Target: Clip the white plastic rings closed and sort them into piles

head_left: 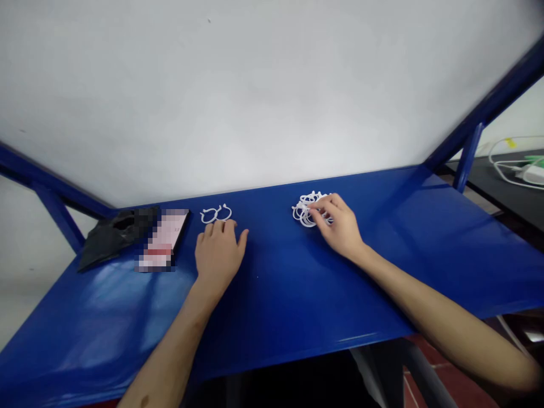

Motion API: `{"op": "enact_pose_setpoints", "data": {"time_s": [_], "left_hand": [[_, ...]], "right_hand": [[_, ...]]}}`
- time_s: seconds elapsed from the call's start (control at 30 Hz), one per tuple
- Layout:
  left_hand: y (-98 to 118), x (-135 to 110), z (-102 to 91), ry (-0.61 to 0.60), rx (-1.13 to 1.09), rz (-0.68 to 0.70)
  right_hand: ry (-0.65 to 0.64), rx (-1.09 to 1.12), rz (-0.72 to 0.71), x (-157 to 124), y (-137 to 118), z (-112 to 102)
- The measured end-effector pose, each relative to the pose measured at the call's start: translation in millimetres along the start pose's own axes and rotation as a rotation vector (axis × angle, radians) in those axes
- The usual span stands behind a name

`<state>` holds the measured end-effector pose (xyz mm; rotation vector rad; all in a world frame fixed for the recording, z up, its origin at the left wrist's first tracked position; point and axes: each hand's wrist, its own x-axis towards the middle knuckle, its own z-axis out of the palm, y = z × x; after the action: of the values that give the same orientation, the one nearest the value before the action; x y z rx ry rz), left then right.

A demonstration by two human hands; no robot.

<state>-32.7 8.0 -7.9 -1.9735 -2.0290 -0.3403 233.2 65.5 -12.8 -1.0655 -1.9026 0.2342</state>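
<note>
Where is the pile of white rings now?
In the head view, the pile lies right of centre, toward the back of the blue table, partly covered by the right hand.

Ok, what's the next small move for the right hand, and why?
I'd probably have the right hand ease one piece loose from the pile of white rings: its fingertips are at the pile, the rings overlap, and two separate rings lie near the left hand.
</note>
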Motion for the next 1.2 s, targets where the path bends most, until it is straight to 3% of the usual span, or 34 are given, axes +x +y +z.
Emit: {"op": "enact_pose_setpoints", "data": {"time_s": [0.2,0.47,0.67,0.83,1.0,1.2], "left_hand": [[-10,-3,1.6,-0.171,0.092,0.081],[6,-4,2.4,-0.093,-0.210,0.150],[22,-12,6.9,-0.125,-0.426,0.372],[30,-18,8.8,-0.209,-0.429,0.499],[30,-17,6.5,-0.157,-0.375,0.428],[25,-15,9.4,-0.108,-0.314,0.424]], "right_hand": [[0.067,-0.071,0.135,15,31,-9],[0.036,-0.137,0.155,16,42,-11],[0.073,-0.165,0.143,17,42,-10],[0.014,-0.148,0.012,13,31,-7],[-0.149,-0.150,-0.134,7,22,-3],[-0.168,-0.207,-0.170,5,23,0]]}}
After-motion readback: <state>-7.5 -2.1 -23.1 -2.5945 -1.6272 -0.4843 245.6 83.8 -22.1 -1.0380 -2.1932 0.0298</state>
